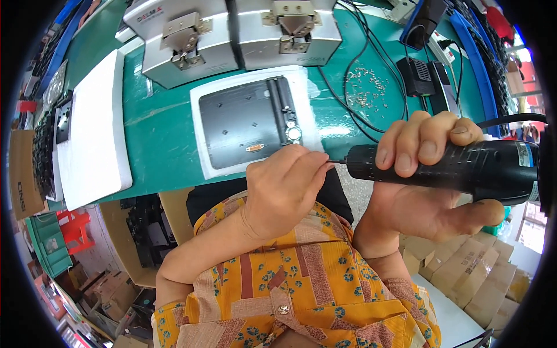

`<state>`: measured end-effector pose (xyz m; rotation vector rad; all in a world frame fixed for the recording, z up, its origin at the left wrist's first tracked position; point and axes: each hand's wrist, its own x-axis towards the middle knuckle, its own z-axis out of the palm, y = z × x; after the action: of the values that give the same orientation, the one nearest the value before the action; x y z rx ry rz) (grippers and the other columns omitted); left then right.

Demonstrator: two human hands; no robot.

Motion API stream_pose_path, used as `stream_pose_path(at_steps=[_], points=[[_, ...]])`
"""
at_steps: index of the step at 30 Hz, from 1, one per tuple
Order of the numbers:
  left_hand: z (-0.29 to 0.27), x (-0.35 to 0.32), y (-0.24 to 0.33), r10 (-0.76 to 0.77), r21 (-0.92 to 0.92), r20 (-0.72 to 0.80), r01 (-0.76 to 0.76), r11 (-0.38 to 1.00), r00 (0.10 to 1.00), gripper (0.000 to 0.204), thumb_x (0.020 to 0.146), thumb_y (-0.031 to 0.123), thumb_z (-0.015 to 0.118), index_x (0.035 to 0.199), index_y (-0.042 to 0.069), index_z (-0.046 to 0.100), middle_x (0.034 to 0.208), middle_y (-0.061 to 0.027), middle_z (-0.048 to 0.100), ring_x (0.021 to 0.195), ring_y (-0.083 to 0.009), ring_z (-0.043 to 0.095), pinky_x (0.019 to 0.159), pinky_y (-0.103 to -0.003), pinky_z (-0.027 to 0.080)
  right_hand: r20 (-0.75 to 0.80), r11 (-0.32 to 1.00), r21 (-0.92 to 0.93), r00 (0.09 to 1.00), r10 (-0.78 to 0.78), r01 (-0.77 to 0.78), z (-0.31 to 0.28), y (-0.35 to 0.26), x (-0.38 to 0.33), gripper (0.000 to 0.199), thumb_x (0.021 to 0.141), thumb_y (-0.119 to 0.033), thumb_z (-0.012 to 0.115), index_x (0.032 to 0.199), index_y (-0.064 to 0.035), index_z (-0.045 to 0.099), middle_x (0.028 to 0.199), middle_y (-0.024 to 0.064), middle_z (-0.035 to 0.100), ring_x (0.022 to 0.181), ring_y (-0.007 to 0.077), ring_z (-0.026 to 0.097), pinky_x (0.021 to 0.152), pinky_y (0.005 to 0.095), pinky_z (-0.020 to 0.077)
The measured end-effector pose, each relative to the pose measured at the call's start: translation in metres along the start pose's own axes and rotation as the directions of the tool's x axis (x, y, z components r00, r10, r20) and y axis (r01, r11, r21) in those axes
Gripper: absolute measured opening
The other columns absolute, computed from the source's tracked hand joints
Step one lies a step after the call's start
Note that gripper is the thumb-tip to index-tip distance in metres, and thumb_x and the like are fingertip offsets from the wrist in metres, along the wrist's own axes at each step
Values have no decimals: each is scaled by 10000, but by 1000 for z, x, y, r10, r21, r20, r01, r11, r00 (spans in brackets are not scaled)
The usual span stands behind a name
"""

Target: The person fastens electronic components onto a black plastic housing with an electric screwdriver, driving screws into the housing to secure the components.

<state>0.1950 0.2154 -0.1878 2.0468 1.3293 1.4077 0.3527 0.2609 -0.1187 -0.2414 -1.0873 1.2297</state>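
Note:
A black electric screwdriver (452, 165) lies level in my right hand (412, 206), its fingers wrapped over the body and its bit pointing left. My left hand (284, 185) pinches at the tip of the thin bit (338, 162). Whatever sits between those fingertips is hidden or too small to make out. Just beyond my left hand, a flat black plastic panel (232, 124) rests on a white pad (313, 110). The panel carries a long ridge along its right side, a round pale disc (293, 134) and a small gold-coloured part (255, 148).
Two silver metal machines (217, 52) stand behind the panel on the green table (162, 122). Many small screws (365, 87) lie scattered at the right, near looped black cables (348, 98) and a black power box (415, 78). White foam sheets (96, 127) lie left.

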Motion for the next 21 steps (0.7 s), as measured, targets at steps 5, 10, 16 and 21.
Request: stream_pose_path(at_steps=[5,10,16,21], points=[[-18,-17,-3,-112,-234,-89,88,968,990,180,766,-78,765,935,-38,715,806,-121,711,634,-155,666,533,-255,502,22,995,81,998,56,-58,20,-3,2,741,827,-667,691,1195,-46,525,909,31,520,708,140,509,584,308,450],[-24,-28,-7,-125,-294,-159,74,953,979,220,742,-47,796,951,-31,727,827,-112,730,680,-182,715,566,-237,537,62,991,110,995,77,-83,37,-2,2,716,828,-646,705,1167,-42,524,908,30,511,705,137,506,583,300,446],[-30,-38,-10,-288,-481,-123,197,855,950,206,735,-22,812,925,-24,734,795,-112,727,676,-174,714,565,-241,538,116,990,113,990,74,-87,42,7,2,700,840,-637,698,1162,-40,524,903,30,510,699,138,505,578,298,445],[-33,-38,-16,-80,-325,-197,12,946,977,209,744,2,827,920,-46,726,816,-136,732,685,-179,706,573,-245,545,128,992,87,989,81,-93,47,5,1,707,842,-637,697,1171,-35,527,902,30,509,696,134,505,571,295,447]])
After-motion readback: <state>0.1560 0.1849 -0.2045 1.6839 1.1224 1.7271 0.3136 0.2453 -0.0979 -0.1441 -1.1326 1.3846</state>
